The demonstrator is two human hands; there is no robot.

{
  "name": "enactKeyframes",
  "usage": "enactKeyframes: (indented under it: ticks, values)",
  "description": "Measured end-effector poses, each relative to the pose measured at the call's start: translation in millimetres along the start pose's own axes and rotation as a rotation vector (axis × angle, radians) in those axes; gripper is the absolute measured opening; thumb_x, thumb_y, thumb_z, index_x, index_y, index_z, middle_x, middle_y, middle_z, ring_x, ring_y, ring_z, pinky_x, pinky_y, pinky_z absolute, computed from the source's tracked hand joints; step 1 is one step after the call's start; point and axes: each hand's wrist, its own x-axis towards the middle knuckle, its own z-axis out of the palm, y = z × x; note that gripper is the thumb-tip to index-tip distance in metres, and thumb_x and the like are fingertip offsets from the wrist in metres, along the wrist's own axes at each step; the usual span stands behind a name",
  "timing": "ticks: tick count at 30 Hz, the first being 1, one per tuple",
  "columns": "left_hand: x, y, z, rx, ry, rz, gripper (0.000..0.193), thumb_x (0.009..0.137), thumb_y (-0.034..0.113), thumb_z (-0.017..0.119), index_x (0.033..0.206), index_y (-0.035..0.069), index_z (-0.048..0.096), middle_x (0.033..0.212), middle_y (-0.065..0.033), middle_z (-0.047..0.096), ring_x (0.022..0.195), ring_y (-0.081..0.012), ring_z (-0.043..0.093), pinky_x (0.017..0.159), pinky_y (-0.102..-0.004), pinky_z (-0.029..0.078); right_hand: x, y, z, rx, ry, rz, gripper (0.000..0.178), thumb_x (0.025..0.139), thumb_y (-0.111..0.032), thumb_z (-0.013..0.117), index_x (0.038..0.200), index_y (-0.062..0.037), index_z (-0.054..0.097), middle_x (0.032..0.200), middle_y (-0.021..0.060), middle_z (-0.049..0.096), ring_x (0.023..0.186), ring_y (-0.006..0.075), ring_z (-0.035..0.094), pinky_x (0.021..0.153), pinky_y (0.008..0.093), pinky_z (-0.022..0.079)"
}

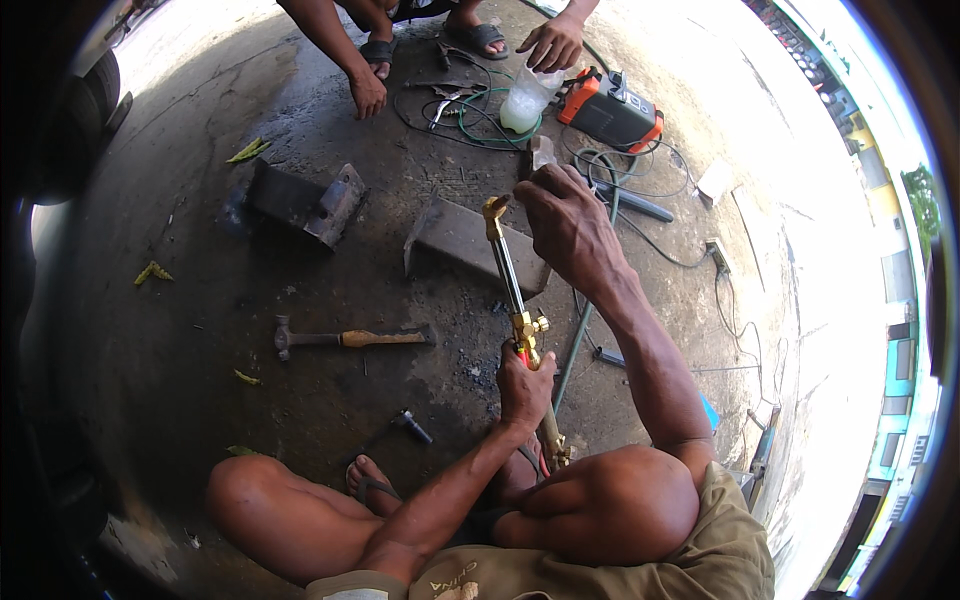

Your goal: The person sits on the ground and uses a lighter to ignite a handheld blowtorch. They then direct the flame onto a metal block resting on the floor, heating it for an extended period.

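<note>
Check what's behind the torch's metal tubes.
Behind the torch's metal tubes, the grey steel piece lies on the ground, visible on both sides of them. The strip directly behind the tubes is covered.

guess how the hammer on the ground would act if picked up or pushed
The hammer likely feels head-heavy, given its chunky metal head. Its straight handle looks stiff. Pushed, it would probably pivot rather than roll, since the head sticks out crosswise.

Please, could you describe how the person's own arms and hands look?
The left hand and the right hand are bare, with no gloves, watch or bracelet visible. Both forearms are uncovered; short olive-brown fabric sleeves end near the elbows.
</note>
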Motion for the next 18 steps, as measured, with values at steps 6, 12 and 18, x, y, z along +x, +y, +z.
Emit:
enactKeyframes:
  ticks: [6, 12, 18]
  values:
    - [-1.6, -0.4, 0.9, 0.012, 0.001, 0.011, 0.045, 0.083, 0.017, 0.077, 0.112, -0.008, 0.054, 0.099, -0.0271, 0.067, 0.092, -0.0444, 0.068, 0.082, -0.0475, 0.053, 3.0, -4.1, -1.4, 0.01, -0.022, -0.048, 0.025, 0.082, 0.005, 0.062, 0.105, -0.0042, 0.066, 0.097, 0.0138, 0.059, 0.091, 0.033, 0.061, 0.082, 0.0429, 0.052]
    - [-0.4, -0.3, 0.0, -0.017, 0.011, 0.004, 0.043, 0.083, 0.016, 0.077, 0.111, -0.008, 0.055, 0.099, -0.0267, 0.067, 0.092, -0.0436, 0.068, 0.081, -0.0469, 0.053, -0.2, -4.0, -6.0, 0.136, -0.063, 0.131, 0.031, 0.079, 0.01, 0.056, 0.107, -0.002, 0.062, 0.098, 0.0143, 0.057, 0.098, 0.0324, 0.06, 0.087, 0.0419, 0.052]
    - [-1.0, 3.4, -1.3, 0.016, 0.002, 0.014, 0.043, 0.083, 0.017, 0.077, 0.111, -0.007, 0.055, 0.099, -0.0269, 0.067, 0.092, -0.0434, 0.068, 0.081, -0.0467, 0.053, -1.5, -3.7, -2.0, 0.067, -0.04, 0.045, 0.03, 0.078, 0.01, 0.058, 0.106, -0.0023, 0.061, 0.099, 0.0151, 0.057, 0.098, 0.0332, 0.06, 0.084, 0.0428, 0.052]
